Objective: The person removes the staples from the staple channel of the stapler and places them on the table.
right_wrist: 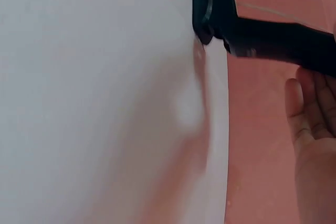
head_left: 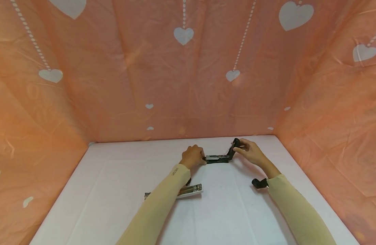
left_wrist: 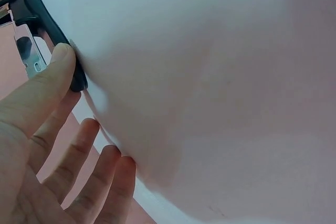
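A black stapler (head_left: 217, 161) lies on the white table with its top arm (head_left: 232, 149) swung up at the right end. My left hand (head_left: 192, 157) pinches the free end of its base, thumb (left_wrist: 62, 59) on top and the other fingers spread near the table. My right hand (head_left: 250, 152) holds the raised arm near its tip. In the left wrist view, a metal strip shows above the black base (left_wrist: 47, 17). The hinge corner (right_wrist: 212, 27) shows in the right wrist view, where my right fingers (right_wrist: 295, 93) lie against the raised arm.
A long white tray-like case (head_left: 191, 195) with metallic-looking contents lies partly hidden under my left forearm. A black device (head_left: 259, 183) sits at my right wrist. Orange cloth (head_left: 182, 85) with white hearts hangs behind the table and along both sides.
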`<state>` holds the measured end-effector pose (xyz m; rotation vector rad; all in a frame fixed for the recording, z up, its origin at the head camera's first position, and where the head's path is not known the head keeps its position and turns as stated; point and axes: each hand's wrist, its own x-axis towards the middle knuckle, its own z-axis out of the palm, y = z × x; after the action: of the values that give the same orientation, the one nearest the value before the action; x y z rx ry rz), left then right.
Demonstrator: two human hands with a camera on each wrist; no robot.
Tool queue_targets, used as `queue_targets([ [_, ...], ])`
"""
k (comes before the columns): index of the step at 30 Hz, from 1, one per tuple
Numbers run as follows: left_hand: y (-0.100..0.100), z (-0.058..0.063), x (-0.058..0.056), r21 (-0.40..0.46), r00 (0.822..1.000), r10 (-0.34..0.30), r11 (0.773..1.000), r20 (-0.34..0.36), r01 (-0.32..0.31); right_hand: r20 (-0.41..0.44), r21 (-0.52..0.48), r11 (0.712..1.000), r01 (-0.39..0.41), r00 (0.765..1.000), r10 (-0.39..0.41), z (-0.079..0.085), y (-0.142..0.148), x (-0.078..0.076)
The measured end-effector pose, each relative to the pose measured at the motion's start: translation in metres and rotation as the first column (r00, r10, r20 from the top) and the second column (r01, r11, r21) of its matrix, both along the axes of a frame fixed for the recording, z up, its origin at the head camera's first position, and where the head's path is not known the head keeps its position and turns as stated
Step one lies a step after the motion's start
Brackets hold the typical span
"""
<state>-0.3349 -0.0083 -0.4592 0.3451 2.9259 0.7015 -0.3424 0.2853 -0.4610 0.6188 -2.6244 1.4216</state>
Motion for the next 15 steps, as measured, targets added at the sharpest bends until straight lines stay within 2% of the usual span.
queue_targets([
  [7,-0.001,0.001,-0.001,-0.007,1.0,-0.01,1.0,-0.002,0.01,0.008,-0.045,0.999,-0.029,1.0,0.029,-0.001,0.012,0.001],
  [15,-0.001,0.001,-0.001,-0.005,1.0,-0.015,1.0,0.006,0.015,-0.004,-0.088,0.996,-0.017,1.0,0.017,-0.009,0.022,0.005],
])
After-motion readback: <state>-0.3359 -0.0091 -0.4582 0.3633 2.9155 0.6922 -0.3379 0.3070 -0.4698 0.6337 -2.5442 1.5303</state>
